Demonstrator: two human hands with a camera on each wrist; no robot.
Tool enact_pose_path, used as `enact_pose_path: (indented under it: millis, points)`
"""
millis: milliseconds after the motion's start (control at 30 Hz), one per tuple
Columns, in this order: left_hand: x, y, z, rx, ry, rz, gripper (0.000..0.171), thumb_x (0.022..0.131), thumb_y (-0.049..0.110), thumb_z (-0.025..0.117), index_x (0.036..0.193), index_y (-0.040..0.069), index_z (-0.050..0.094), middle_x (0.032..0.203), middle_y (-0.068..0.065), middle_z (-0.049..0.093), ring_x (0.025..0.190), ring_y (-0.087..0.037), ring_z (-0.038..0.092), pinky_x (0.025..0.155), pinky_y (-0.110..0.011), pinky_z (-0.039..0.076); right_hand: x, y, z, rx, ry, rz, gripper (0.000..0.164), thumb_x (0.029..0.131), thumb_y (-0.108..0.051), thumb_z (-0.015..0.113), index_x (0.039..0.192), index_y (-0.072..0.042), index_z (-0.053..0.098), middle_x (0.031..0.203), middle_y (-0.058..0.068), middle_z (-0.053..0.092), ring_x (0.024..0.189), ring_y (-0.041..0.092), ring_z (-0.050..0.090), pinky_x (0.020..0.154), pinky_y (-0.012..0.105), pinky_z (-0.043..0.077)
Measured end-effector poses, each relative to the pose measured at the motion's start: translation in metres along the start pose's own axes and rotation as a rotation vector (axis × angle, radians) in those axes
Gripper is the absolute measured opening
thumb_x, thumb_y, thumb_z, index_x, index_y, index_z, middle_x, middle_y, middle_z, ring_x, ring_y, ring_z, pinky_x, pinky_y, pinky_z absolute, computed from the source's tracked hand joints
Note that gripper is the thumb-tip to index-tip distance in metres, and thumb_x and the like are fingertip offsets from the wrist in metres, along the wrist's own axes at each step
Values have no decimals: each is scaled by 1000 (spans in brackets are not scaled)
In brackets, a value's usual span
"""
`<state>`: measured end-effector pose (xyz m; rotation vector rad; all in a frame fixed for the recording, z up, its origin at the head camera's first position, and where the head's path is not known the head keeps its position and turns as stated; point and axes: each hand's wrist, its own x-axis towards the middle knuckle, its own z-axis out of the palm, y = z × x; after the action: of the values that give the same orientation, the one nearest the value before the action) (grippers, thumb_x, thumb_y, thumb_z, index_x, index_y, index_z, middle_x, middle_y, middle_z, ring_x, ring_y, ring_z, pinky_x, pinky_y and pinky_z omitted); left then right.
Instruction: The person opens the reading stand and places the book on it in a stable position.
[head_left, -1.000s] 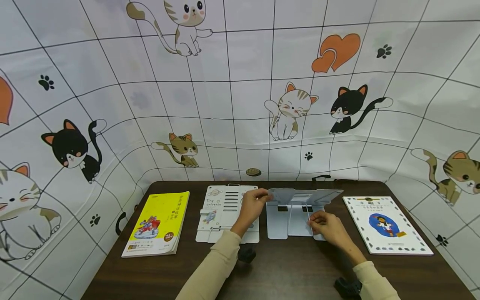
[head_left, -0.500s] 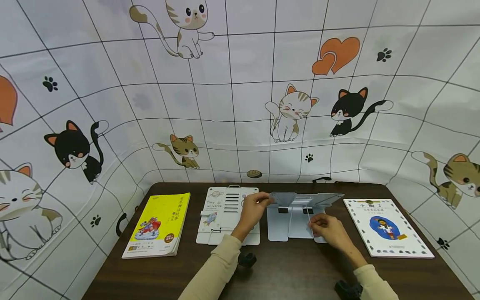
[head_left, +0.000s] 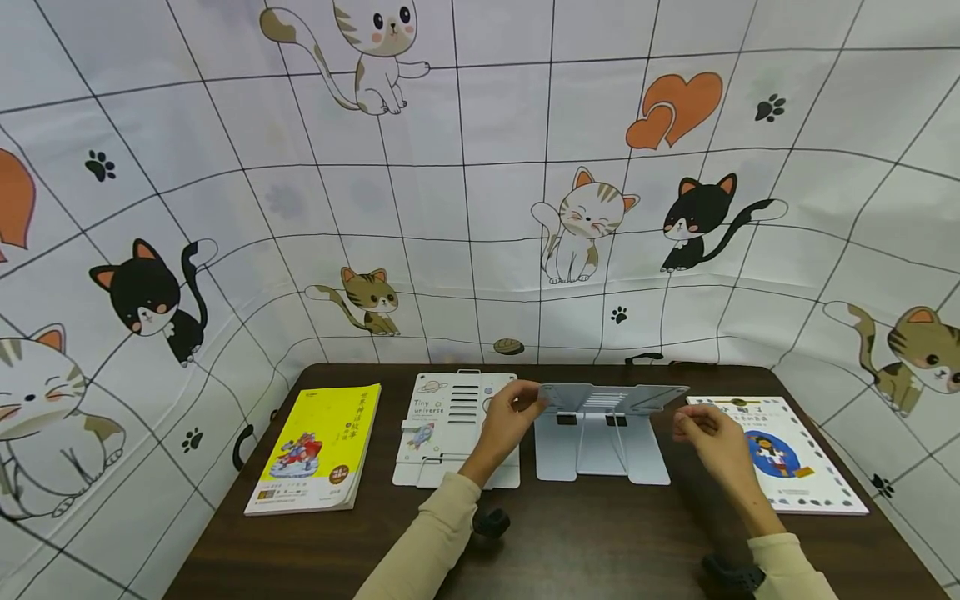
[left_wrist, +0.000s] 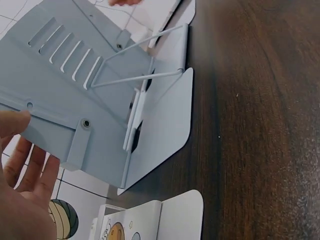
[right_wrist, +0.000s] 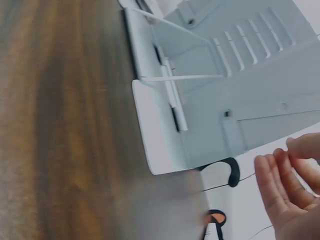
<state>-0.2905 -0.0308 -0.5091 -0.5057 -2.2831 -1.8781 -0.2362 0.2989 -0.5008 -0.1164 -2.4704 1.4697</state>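
A light grey metal book stand (head_left: 557, 454) stands on the dark table, its slotted upper panel (left_wrist: 100, 130) raised at an angle over the base. The stand's wire support leg (right_wrist: 185, 77) runs from the base edge to the slots. With thumb in front and fingers behind, my left hand (head_left: 506, 421) pinches the panel's left corner. My right hand (head_left: 716, 450) hovers off the stand's right side, overlapping the white book (head_left: 821, 475) in the head view. Its fingers are loosely bent, with nothing in them; in the right wrist view the fingertips are close to the panel's edge.
A white folded stand printed "Tiny universe" (head_left: 427, 425) lies left of the grey one, partly behind my left forearm. Farther left is a thick yellow book (head_left: 322, 433). A white cloth with cartoon cats (head_left: 495, 200) hangs behind the table (head_left: 585, 542).
My right hand has let go of the wire leg near the stand's base and moved right and slightly up. The left hand keeps its grip on the panel, which stays at about the same angle.
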Motion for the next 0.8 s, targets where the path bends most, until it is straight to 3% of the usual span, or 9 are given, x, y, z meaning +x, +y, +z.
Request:
enact_pose_path:
  millis: [133,333,567,800]
  points:
    - [-1,0,0,-22,19,32,16,100,15,76,115,10,72,117,-9,71,112,-26,73,96,-32,59,1,-6,-4,55,138,-80,29,104,-16,71,125,3,67,100,-23,68,89,-13,65,77,6,53]
    - [-1,3,1,-42,47,62,12,99,13,76,109,9,72,110,-11,71,105,-26,72,94,-35,59,6,-14,4,157,192,-196,27,100,-2,72,125,6,67,104,-24,64,100,-16,63,87,3,51]
    - [-3,4,2,-40,62,68,9,99,14,78,106,10,73,107,-10,72,103,-25,72,93,-34,58,9,-16,10,79,245,-133,17,101,-4,72,116,3,72,93,-31,64,98,-20,59,79,2,48]
    - [-10,7,2,-7,37,108,9,99,14,78,106,11,75,107,-9,72,101,-22,73,90,-28,59,17,-14,11,85,271,-72,21,102,-13,73,118,1,73,92,-33,62,102,-21,56,84,4,46]
